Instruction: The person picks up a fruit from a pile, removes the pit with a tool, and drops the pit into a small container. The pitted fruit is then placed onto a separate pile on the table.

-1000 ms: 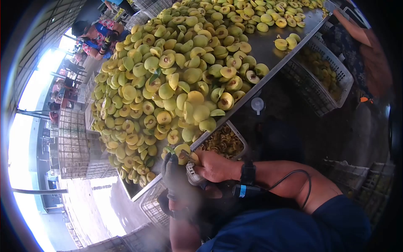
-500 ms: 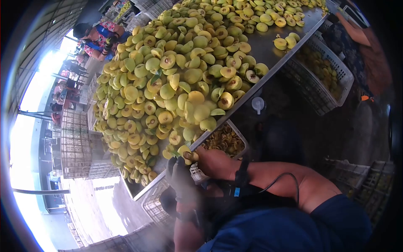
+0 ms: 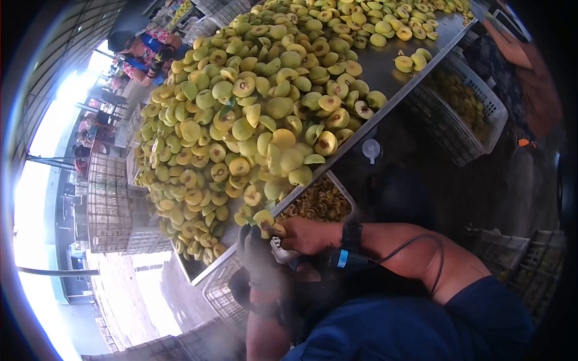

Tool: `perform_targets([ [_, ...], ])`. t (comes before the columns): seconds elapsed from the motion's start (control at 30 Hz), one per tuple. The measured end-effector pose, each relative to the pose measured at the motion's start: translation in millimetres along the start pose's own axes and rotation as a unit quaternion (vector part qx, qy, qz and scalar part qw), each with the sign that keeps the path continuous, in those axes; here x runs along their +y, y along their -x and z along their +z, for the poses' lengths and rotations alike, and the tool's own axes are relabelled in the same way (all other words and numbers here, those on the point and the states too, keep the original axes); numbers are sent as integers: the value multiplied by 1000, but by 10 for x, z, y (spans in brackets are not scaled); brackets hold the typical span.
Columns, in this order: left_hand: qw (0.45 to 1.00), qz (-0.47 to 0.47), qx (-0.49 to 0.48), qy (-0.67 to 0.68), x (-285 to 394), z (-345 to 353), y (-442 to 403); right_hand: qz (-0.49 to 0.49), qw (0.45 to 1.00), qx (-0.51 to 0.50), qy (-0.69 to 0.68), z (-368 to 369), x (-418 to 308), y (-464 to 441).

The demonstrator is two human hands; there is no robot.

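My left hand (image 3: pixel 257 256), in a dark grey glove, is closed on a yellow-green fruit half (image 3: pixel 264 219) at the table's near edge. Close beside it is my right hand (image 3: pixel 308 234), bare, with curled fingers touching a small yellowish piece of fruit (image 3: pixel 279 230). Whatever else those fingers hold is hidden. A white object (image 3: pixel 282 251) shows just below the right fingers; its kind is unclear. Beyond both hands rises a large heap of halved fruit (image 3: pixel 241 129), many with brown hollows.
The heap lies on a metal-edged table (image 3: pixel 394 99). Under its edge stands a crate of brown scraps (image 3: pixel 344 194). Another fruit crate (image 3: pixel 497 114) is at right, near a person's arm (image 3: pixel 509 48). Stacked crates (image 3: pixel 108 201) and a person in a floral top (image 3: pixel 141 57) are at left.
My right hand has turned and drawn slightly back from the fruit half, showing more of the wrist strap. The left hand has stayed nearly in place.
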State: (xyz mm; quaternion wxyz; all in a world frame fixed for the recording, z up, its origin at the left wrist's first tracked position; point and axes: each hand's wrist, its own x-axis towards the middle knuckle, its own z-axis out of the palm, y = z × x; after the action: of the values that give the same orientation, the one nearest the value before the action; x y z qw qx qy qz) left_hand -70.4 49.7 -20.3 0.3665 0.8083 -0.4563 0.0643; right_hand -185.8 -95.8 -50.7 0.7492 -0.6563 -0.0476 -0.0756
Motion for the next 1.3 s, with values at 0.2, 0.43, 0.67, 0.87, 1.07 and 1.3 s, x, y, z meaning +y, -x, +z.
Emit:
perform_targets([
  [0.2, 998, -25, 26, 44, 279, 77, -185, 52, 990, 41, 125, 63, -104, 23],
  [0.43, 900, -165, -110, 389, 244, 26, -226, 202, 923, -195, -262, 23, -232, 163],
  [0.67, 948, -199, 108, 225, -315, -684, 70, 147, 985, -55, -72, 50, 71, 327],
  [0.87, 885, -191, -65, -420, -885, -1758, 326, 205, 973, 44, 97, 136, -39, 260],
  [1.07, 967, -238, -60, -72, -503, -864, -616, 177, 977, 77, 87, 120, 59, 168],
  [1.3, 938, -171, -237, -184, -717, 306, -1233, 176, 969, 88, 148, 78, 30, 143],
])
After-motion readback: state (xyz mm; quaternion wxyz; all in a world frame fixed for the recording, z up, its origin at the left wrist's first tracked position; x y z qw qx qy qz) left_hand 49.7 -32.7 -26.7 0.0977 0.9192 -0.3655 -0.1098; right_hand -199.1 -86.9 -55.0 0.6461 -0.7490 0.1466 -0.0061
